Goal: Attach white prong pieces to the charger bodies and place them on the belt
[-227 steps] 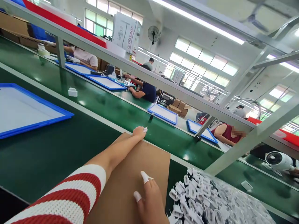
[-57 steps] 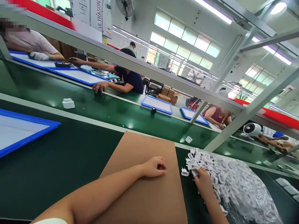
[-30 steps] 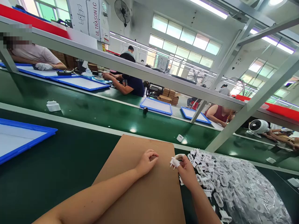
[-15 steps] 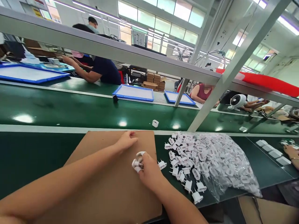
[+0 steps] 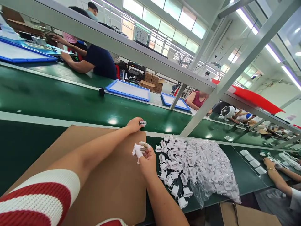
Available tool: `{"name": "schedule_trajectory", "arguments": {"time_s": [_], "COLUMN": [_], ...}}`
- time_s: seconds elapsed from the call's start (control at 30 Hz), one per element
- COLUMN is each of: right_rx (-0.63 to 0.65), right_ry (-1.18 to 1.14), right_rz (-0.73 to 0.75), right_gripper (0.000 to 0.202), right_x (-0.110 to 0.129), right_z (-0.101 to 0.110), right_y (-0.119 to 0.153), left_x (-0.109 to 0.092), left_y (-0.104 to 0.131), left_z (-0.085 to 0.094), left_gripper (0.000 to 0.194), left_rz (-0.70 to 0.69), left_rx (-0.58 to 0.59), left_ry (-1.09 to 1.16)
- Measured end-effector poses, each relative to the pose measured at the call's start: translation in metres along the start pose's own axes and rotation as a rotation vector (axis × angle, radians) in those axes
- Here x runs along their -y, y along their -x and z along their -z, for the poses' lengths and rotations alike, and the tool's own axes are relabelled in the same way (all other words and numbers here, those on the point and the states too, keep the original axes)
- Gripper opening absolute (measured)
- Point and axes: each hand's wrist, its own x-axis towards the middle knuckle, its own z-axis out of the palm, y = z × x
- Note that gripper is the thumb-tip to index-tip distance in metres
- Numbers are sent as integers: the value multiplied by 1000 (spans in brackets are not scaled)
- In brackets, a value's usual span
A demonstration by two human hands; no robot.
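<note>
At the near edge of the belt (image 5: pixel 70 100), the left hand (image 5: pixel 134 125) clasps a housing (image 5: pixel 143 124), mouth facing back; nearer, above the cardboard (image 5: pixel 113 182), the right hand (image 5: pixel 148 158) pinches a plug (image 5: pixel 136 150), apart from it.

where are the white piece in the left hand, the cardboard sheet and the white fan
White piece (image 5: pixel 143 124): head view, on its camera-facing end
Cardboard sheet (image 5: pixel 111 182): head view, on its bare brown surface
White fan (image 5: pixel 228 111): head view, on its round head
</note>
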Motion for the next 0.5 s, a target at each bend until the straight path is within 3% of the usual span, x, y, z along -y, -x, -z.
{"name": "schedule_trajectory", "arguments": {"time_s": [0.1, 0.27, 0.4, 0.5], "right_rx": [-15, 27, 116, 179], "right_ry": [-104, -110, -12, 64], "right_rz": [-74, -54, -36, -88], "right_gripper": [48, 33, 22, 35], "right_x": [8, 16, 13, 10], "right_z": [-3, -6, -3, 0], "right_y": [4, 15, 17, 14], "left_x": [5, 8, 10, 17], "left_y": [40, 143, 205, 220], "left_z": [20, 48, 49, 40], "left_gripper": [31, 38, 34, 40], "left_rz": [-52, -128, -191, -182], "left_rx": [-5, 90, 142, 102], "left_ry": [15, 89, 120, 173]}}
